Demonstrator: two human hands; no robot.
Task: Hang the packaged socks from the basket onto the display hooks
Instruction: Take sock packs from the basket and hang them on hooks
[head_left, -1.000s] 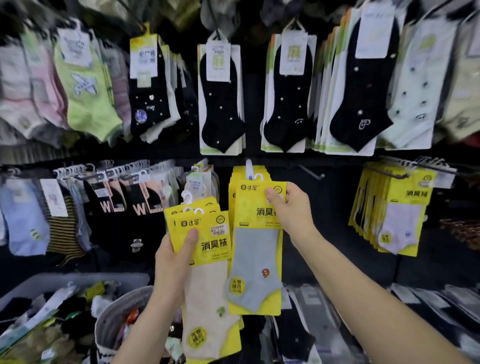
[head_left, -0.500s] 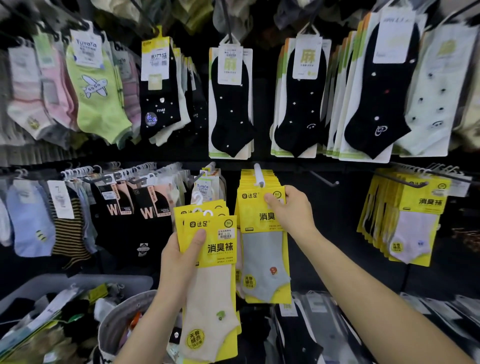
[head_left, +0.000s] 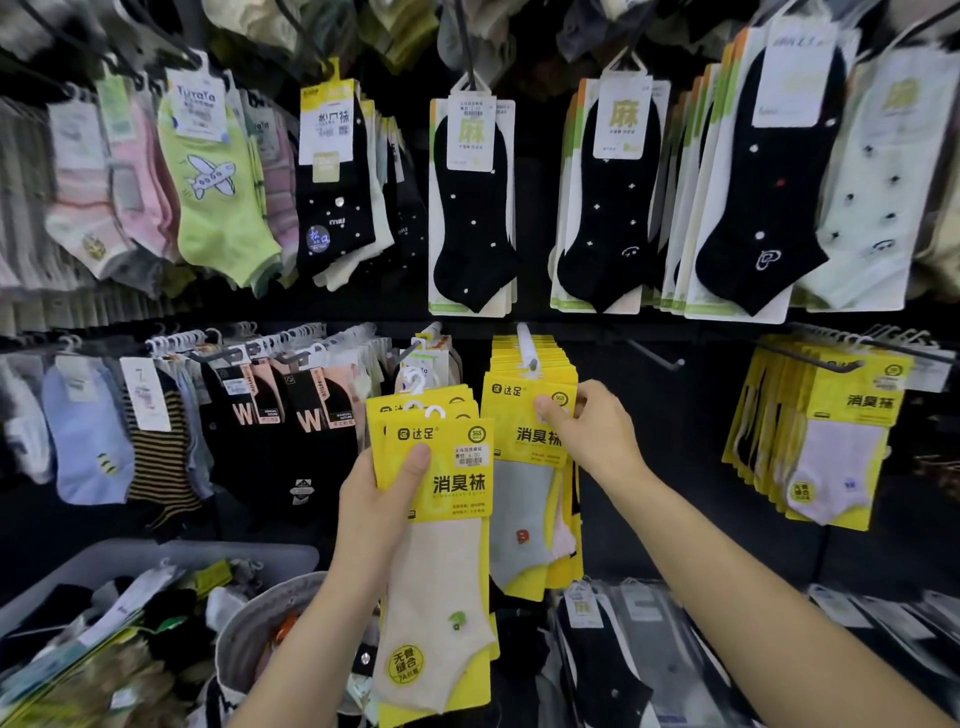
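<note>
My left hand (head_left: 382, 499) grips a small stack of yellow sock packs (head_left: 441, 525) with white hangers, the front one showing a cream sock. My right hand (head_left: 592, 434) pinches the top right corner of a yellow pack with a grey sock (head_left: 524, 467), the front one of a row on a white display hook (head_left: 527, 345). The hook's tip sticks out above that row. A grey basket (head_left: 244, 629) with mixed sock packs stands at the lower left, below my left forearm.
Black, green and pink sock packs hang on the upper row. Dark socks marked W (head_left: 306, 415) hang left of my hands, more yellow packs (head_left: 826, 431) to the right. A bare hook (head_left: 654, 356) juts out right of my right hand. A grey bin (head_left: 171, 556) sits lower left.
The grey sock pack has slid back along the hook to join the row. My right hand shifted up to its top corner. My left hand still holds its stack.
</note>
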